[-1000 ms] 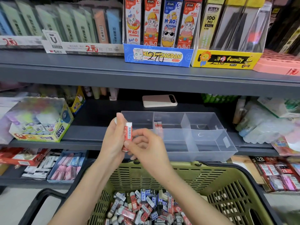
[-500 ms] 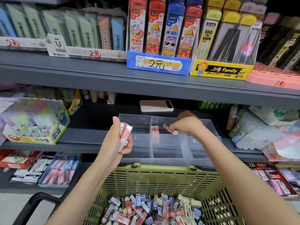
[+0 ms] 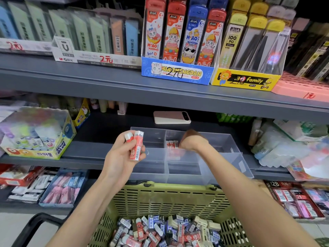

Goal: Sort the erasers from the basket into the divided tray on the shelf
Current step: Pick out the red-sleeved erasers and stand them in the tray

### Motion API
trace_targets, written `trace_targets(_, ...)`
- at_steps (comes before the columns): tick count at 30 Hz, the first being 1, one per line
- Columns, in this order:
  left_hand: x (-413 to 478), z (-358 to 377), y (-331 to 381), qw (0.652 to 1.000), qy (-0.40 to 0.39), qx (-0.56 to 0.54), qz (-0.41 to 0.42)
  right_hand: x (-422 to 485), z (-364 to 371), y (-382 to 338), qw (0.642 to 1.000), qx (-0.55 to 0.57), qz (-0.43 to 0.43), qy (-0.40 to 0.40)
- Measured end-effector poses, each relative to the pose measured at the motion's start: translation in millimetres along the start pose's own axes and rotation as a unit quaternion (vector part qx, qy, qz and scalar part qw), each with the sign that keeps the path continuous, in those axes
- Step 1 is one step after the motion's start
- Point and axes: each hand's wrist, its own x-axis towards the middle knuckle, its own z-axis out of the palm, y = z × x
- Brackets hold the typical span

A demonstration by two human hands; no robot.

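Note:
A clear divided tray (image 3: 224,145) stands on the middle shelf. My left hand (image 3: 122,157) is raised in front of its left side and grips two red-sleeved erasers (image 3: 136,146) upright. My right hand (image 3: 193,140) dips into the tray's back middle compartment with its fingers bunched downward. A red eraser shows as a blur at the fingertips through the frosted wall. Red erasers (image 3: 172,144) lie in that compartment beside the hand. Below, the green basket (image 3: 160,196) holds several red, blue and cream erasers (image 3: 160,230).
A pink phone (image 3: 171,117) lies on the shelf behind the tray. To the tray's left stands a Power Glue box (image 3: 35,136), and bagged goods (image 3: 292,145) crowd its right. Pencil-lead display boxes (image 3: 178,72) line the shelf above.
My right hand left my left hand with one red eraser, reached over the tray and has now sunk into the back middle compartment. My left hand stayed raised with its erasers.

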Motion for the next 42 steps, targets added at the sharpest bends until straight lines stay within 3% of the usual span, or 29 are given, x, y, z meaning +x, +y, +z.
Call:
trace_targets(7, -0.2, -0.4, -1.6, 1.000, -0.013, 0.026, 0.005, 1.9, -7.1, 2.8, 0.999, 0.000, -0.029, -0.025)
trace_targets(12, 0.7, -1.9, -2.2, 0.999, -0.026, 0.033, 0.013, -5.5, -8.0, 6.8, 0.978, 0.188, -0.084, 0.015)
trace_targets(17, 0.9, -2.8, -3.7, 0.998, -0.030, 0.047, 0.019, -6.6, -2.2, 6.5, 0.992, 0.069, -0.107, -0.024)
trace_targets(27, 0.5, 0.4, -4.2, 0.998, -0.023, 0.050, 0.028, -15.5, -7.5, 4.0, 0.990, 0.066, -0.113, -0.055)
trace_targets(28, 0.2, 0.7, -4.3, 0.998, -0.018, 0.053, 0.030, -20.0, -9.1, 3.2, 0.991, 0.049, -0.116, -0.037)
trace_targets(30, 0.0, 1.1, -4.9, 0.997, -0.014, 0.065, 0.035, -35.8, -11.3, -1.2, 0.988, 0.059, -0.124, 0.074)
trace_targets(32, -0.7, 2.1, -5.7, 0.995, -0.016, 0.087, 0.041, -61.2, -11.8, -10.0, 0.948, 0.230, -0.175, 0.135)
trace_targets(34, -1.7, 3.6, -5.3, 0.993, -0.022, 0.105, 0.048, -91.7, -11.6, -25.2, 0.866, 0.436, -0.237, 0.053)
trace_targets(35, -2.2, 4.6, -4.9, 0.992, -0.028, 0.113, 0.053, -101.7, -9.0, -32.0, 0.843, 0.478, -0.247, 0.024)
trace_targets(37, -3.7, 6.2, -4.7, 0.988, -0.039, 0.134, 0.061, -111.8, -1.8, -40.4, 0.832, 0.500, -0.241, 0.021)
trace_targets(42, -3.7, 4.5, -6.2, 0.992, -0.020, 0.117, 0.053, -94.6, -13.9, -10.4, 0.780, 0.590, -0.182, 0.101)
